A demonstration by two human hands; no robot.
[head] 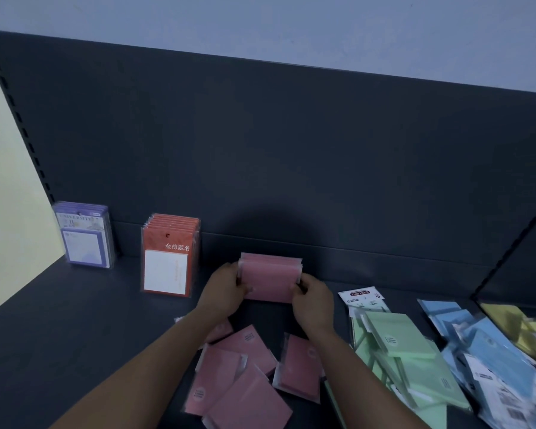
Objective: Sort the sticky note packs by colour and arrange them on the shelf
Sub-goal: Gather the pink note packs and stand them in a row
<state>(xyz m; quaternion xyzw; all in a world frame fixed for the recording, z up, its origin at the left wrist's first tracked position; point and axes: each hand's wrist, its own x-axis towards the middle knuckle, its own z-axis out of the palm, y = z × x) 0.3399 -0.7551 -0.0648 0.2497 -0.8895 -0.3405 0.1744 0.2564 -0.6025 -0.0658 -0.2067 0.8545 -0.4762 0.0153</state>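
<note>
Pinched at both ends between left hand [226, 289] and right hand [311, 300], fingers curled round the short edges: upright pink stack [270, 278], right of the red packs [169, 258] and slightly nearer the front of the shelf [75, 320]; hard to tell whether resting on it or held just above. Likely to fan out or topple once released, given slick film sleeves and no support behind; could also slip apart under an uneven squeeze. Thin, flat, rectangular, glossy-wrapped. Loose pink packs [235, 376] scattered flat, right of and well in front of the red packs, easily nudged by a forearm. Further right of the red packs, overlapping heaps of green packs [399, 351], blue packs [483, 345] and yellow packs [514, 323]. Left of the red packs, purple packs [85, 239], upright and clear-wrapped.
</note>
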